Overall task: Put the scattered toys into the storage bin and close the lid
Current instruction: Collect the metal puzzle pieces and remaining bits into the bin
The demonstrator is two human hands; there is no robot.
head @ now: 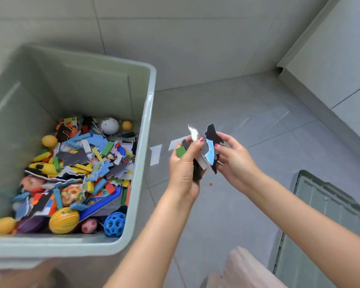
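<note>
Hands at centre frame, left hand (183,161) and right hand (235,159), together pinch a sheaf of flat foam puzzle pieces (208,148), apparently gathered for dropping into the open grey-green plastic storage bin (146,125) at left; its grey lid (328,204) lies on the floor, lower right.

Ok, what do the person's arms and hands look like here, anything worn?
Both forearms are bare: no sleeves, watch or bracelets show. The left hand and right hand wear no gloves. Fingernails on both are painted pinkish red. No rings are visible.
</note>
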